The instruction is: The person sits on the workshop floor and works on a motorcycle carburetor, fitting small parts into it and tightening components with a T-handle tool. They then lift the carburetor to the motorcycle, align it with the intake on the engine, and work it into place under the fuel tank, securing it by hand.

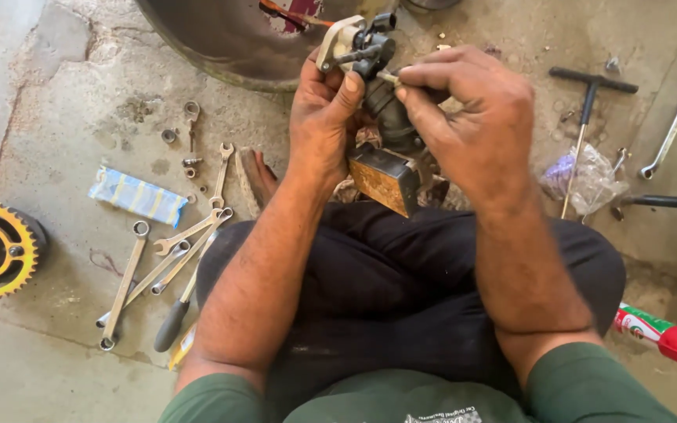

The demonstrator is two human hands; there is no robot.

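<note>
Hands meet above the lap: left hand (324, 117) clamps the black carburetor (378, 94) by its body, right hand (464, 117) pinches a small screw (389, 77) at its top; it looks rigid, greasy, moderately heavy, spanners (166, 266) lying aside

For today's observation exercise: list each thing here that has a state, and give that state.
Left hand: gripping the black assembly.
Right hand: pinching a small bolt.
Black assembly: held up above the lap.
Small bolt: tip at the assembly.
Spanners: lying loose on the floor.
</note>
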